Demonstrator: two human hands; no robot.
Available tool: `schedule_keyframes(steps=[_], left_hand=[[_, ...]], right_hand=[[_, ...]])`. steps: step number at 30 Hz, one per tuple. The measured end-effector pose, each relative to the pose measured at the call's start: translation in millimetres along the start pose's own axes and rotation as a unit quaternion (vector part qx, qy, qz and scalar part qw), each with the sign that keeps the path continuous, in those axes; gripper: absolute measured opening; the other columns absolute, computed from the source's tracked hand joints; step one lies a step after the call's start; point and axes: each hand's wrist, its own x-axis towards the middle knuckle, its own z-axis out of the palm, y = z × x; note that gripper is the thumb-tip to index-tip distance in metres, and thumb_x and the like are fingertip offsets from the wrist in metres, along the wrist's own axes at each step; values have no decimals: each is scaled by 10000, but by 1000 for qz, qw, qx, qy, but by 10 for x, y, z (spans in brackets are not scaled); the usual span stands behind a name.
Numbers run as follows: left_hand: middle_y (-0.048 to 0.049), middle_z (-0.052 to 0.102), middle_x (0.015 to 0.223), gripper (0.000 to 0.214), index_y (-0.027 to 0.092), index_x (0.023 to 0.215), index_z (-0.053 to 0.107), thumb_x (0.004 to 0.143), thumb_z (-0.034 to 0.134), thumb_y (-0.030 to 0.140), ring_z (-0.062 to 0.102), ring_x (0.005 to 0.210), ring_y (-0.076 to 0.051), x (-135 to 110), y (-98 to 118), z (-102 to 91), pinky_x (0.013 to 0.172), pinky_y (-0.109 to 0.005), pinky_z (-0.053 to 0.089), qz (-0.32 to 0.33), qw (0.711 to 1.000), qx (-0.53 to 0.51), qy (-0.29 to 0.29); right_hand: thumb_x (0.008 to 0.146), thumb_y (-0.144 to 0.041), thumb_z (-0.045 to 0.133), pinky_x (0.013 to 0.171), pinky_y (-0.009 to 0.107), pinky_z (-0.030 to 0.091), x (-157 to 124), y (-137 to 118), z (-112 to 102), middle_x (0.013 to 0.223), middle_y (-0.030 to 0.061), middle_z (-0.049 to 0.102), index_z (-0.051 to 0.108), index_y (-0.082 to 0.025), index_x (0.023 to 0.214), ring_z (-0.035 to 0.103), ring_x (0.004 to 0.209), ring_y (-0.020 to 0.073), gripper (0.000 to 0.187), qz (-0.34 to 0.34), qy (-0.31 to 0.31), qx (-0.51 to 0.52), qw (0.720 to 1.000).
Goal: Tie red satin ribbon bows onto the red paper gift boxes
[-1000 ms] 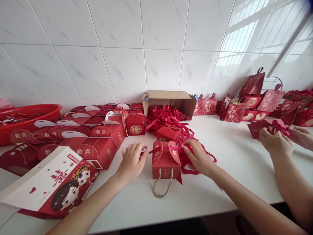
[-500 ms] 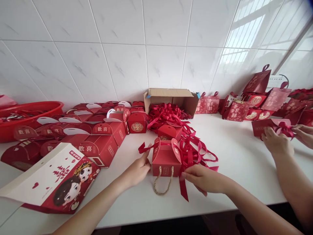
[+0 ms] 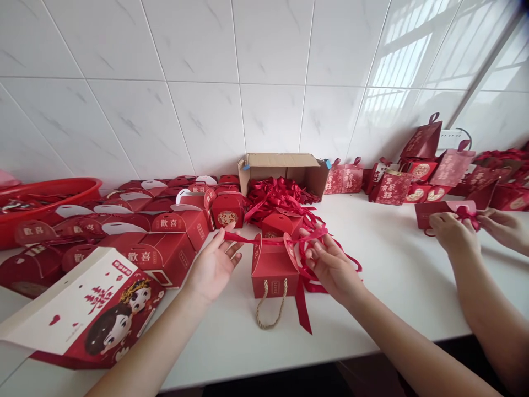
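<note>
A small red gift box (image 3: 275,280) with a gold rope handle (image 3: 268,325) stands upright in front of me. A red ribbon (image 3: 246,238) runs level through the box's raised side flaps. At the box's left, my left hand (image 3: 211,269) pinches one end of it, the other fingers spread. My right hand (image 3: 334,267) pinches the ribbon at the right, palm partly turned up. A long ribbon tail hangs down past the box's right side onto the table. Another red box (image 3: 282,223) sits just behind, partly hidden.
An open cardboard box (image 3: 285,160) spills red ribbons toward me. Red boxes (image 3: 165,259) crowd the left, beside a red basin (image 3: 88,187) and a larger printed box (image 3: 111,309). At right, a co-worker's hands (image 3: 457,234) hold a red box with a bow, near finished-looking bags (image 3: 390,187).
Both my hands have risen and pulled the ribbon taut across the box's top. My right hand has moved up from the hanging tail. The view has shifted slightly.
</note>
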Motion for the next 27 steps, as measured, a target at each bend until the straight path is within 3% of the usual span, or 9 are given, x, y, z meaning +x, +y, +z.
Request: schedule_keyframes(steps=[2,5,8,11,14,17,21,27], left_hand=[[-9,646,879,196,241,984,687,873,556,336,593,736,-95,-8,34,5,583,-191,459,37,999,12,-2],[-27,669,944,194,216,904,710,842,601,364,586,829,-127,-42,100,15,603,-206,454,147,987,66,-28],[-39,691,972,150,196,801,717,799,662,336,584,882,-155,-72,207,74,624,-223,444,251,959,120,-57],[-50,696,927,145,183,800,723,804,659,313,589,850,-154,-74,352,213,632,-224,433,300,938,152,-82],[-50,689,850,186,170,798,725,837,611,312,598,800,-150,-48,494,400,663,-238,447,328,923,165,-115],[-47,670,785,227,157,783,722,857,563,302,598,771,-151,-10,598,571,716,-261,463,344,911,171,-150],[-48,650,796,195,143,833,717,842,548,240,588,764,-151,30,676,726,744,-279,460,343,903,176,-188],[-59,642,772,229,137,836,697,850,488,229,595,769,-173,36,712,872,717,-287,458,322,895,165,-262]], right_hand=[[828,-362,618,671,272,497,64,-54,-10,1191,24,587,528,-344,1212,537,693,106,395,-36,33,10,999],[788,-349,678,638,239,484,127,-187,-30,985,15,633,604,-274,1105,512,638,81,334,-74,68,7,995],[771,-332,698,593,220,450,179,-365,-9,768,-9,589,647,-220,995,500,611,81,256,-116,79,-44,989],[763,-274,680,549,218,410,246,-557,78,659,-18,546,647,-190,817,484,588,88,105,-133,80,-82,984],[760,-218,623,536,222,396,316,-729,222,635,-3,552,629,-169,709,475,582,92,71,-131,44,-87,987],[743,-226,612,521,225,399,378,-857,377,625,0,571,630,-167,733,476,554,91,62,-124,5,-67,990],[712,-268,685,496,204,392,451,-967,521,551,-48,520,642,-178,839,463,499,72,162,-139,4,-54,989],[679,-290,750,458,195,348,551,-1061,626,584,-51,529,623,-170,774,455,478,48,199,-174,-11,-77,982]])
